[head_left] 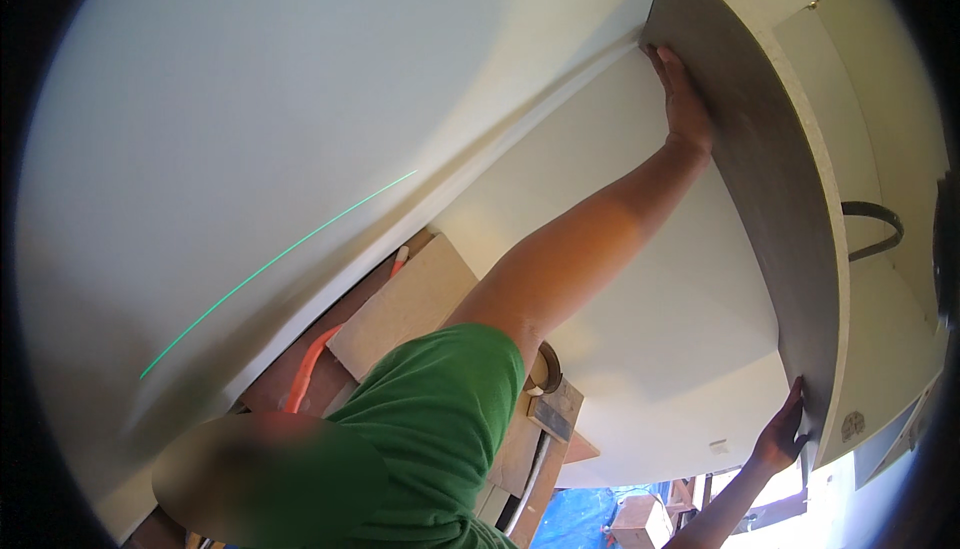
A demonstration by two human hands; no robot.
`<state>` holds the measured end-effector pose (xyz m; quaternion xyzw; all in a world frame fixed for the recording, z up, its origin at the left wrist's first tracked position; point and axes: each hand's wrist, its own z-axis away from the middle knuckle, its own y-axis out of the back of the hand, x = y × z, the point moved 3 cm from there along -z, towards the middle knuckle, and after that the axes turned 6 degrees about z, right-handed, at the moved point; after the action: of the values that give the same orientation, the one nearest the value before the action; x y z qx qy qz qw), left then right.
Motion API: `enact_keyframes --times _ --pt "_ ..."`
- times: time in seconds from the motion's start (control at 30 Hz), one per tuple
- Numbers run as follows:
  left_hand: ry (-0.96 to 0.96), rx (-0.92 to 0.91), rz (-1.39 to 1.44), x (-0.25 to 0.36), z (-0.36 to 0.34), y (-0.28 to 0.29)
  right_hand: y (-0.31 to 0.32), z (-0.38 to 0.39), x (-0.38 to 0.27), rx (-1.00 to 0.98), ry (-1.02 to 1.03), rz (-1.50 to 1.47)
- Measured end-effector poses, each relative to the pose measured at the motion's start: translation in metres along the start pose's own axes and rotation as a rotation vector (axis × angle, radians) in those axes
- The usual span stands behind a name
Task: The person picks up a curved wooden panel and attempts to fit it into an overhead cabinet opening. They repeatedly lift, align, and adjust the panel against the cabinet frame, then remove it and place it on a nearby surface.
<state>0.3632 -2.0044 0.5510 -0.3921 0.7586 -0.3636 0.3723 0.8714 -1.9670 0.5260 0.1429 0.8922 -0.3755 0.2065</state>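
Observation:
A long dark grey panel [765, 149] with a pale edge runs down the right side, curved by the lens. My left arm, in a green sleeve [450, 379], stretches up to it. My left hand [688, 104] lies flat against the panel near its upper end, fingers stretched out. Farther down, my right hand [780, 436] rests against the panel's lower end. Its fingers point up along the edge, and the thumb stands apart. Parts of the fingers on both hands are hidden by the viewing angle.
A bright green line [280, 257] crosses the pale surface at left. Boards [405, 304] and an orange hose [310, 364] lie behind my arm. Right of the panel is a black curved piece [880, 229]. Low down are blue sheeting [570, 519] and a box [640, 522]. A blurred patch covers the lower left.

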Motion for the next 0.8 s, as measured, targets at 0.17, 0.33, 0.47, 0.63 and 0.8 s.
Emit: enact_keyframes --times 0.17,0.33,0.47,0.63,0.8 --pt "0.011 0.008 -0.007 0.001 0.008 0.003 0.0 0.002 0.0 0.038 0.013 0.01" --pt "-0.02 0.101 -0.024 0.0 0.005 0.032 0.01 0.001 -0.007 0.004 0.007 0.024" --pt "0.011 0.232 -0.038 -0.001 -0.009 0.08 -0.001 0.002 0.011 0.072 0.057 0.122" --pt "0.136 0.375 0.034 0.012 0.012 0.108 0.0 0.008 0.006 0.132 0.095 0.17" --pt "0.002 0.33 -0.285 0.027 0.027 0.151 -0.002 0.01 0.002 0.189 0.098 0.204"
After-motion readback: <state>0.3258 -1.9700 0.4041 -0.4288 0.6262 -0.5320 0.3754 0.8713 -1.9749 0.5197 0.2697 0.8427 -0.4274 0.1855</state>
